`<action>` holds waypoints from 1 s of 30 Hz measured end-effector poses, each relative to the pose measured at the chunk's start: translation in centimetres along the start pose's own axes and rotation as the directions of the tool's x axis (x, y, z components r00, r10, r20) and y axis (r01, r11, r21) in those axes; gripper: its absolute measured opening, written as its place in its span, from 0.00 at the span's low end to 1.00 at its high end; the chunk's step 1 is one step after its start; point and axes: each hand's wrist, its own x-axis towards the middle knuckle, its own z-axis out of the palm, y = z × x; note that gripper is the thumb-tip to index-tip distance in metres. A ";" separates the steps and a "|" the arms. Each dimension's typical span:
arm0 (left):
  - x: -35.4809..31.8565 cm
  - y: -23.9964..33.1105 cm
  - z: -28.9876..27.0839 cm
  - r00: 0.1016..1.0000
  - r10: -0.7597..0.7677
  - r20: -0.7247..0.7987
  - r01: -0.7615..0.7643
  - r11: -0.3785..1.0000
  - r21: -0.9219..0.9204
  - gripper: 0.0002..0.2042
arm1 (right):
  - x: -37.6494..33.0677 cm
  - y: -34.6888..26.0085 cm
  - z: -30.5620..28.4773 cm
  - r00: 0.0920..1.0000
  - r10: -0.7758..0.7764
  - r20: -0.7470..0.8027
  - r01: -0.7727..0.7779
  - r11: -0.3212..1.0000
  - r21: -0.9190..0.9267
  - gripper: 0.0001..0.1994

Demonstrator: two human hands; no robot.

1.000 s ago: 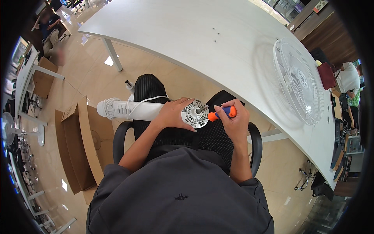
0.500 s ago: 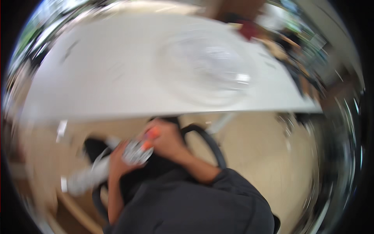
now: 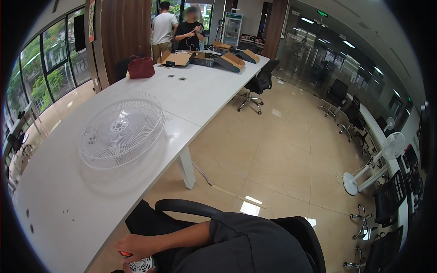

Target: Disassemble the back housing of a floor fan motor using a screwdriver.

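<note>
My right hand point(image 3: 136, 246) shows at the bottom left edge, its forearm reaching out from my dark sleeve. It grips an orange-handled screwdriver point(image 3: 124, 254), of which only the orange end shows. The tool is held against a white vented fan motor housing point(image 3: 142, 265), cut off by the frame's lower edge. My left hand is out of the picture. On the white table point(image 3: 59, 200) to the left lies a stack of white round fan grilles point(image 3: 120, 132), well away from my hand.
I sit in a black office chair point(image 3: 182, 207) beside the table. At the table's far end are a red bag point(image 3: 140, 67) and open cardboard boxes point(image 3: 182, 58), with two people point(image 3: 175, 25) behind. More office chairs point(image 3: 257, 86) and a standing white fan point(image 3: 380, 159) are on the tiled floor.
The view has swung up and to the right, from my lap to the room. My right hand still holds the screwdriver at the motor housing; my left hand has dropped out of the picture.
</note>
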 end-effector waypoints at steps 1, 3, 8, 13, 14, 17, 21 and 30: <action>-0.2 1.6 -1.1 0.999 -0.046 0.016 0.046 0.999 0.027 0.28 | 0.3 -0.3 0.5 1.000 -0.012 0.011 0.012 1.000 -0.001 0.18; -0.6 1.4 -1.5 0.999 -0.046 -0.018 0.046 0.999 0.025 0.28 | 0.8 -0.9 1.3 0.994 -0.091 0.065 0.089 0.996 0.028 0.17; -0.8 0.8 -1.2 0.998 0.007 -0.058 -0.006 1.000 0.016 0.28 | 1.0 -1.0 1.7 0.987 -0.121 0.102 0.119 0.993 0.022 0.16; -1.4 -0.2 -0.7 0.995 0.047 -0.094 -0.045 0.999 0.025 0.27 | 0.9 -0.9 0.9 0.977 -0.137 0.165 0.119 0.986 0.114 0.15; -1.7 -0.4 -0.6 0.993 0.049 -0.104 -0.046 0.999 0.028 0.27 | 1.1 -1.3 0.7 0.982 -0.095 0.164 0.073 0.989 0.132 0.15; -1.7 -0.7 -0.2 0.991 0.080 -0.109 -0.077 0.997 0.032 0.26 | 1.0 -1.1 -0.4 0.988 0.033 0.153 -0.053 0.990 0.132 0.17; -1.8 -1.1 0.1 0.987 0.106 -0.122 -0.102 0.994 0.037 0.25 | 0.8 -1.1 -0.3 0.977 0.199 0.079 -0.174 0.953 -0.248 0.22; -2.1 0.3 -0.9 1.000 0.017 -0.026 -0.011 0.977 0.212 0.26 | 0.3 -0.7 0.6 0.980 0.184 -0.076 -0.199 0.896 -0.397 0.25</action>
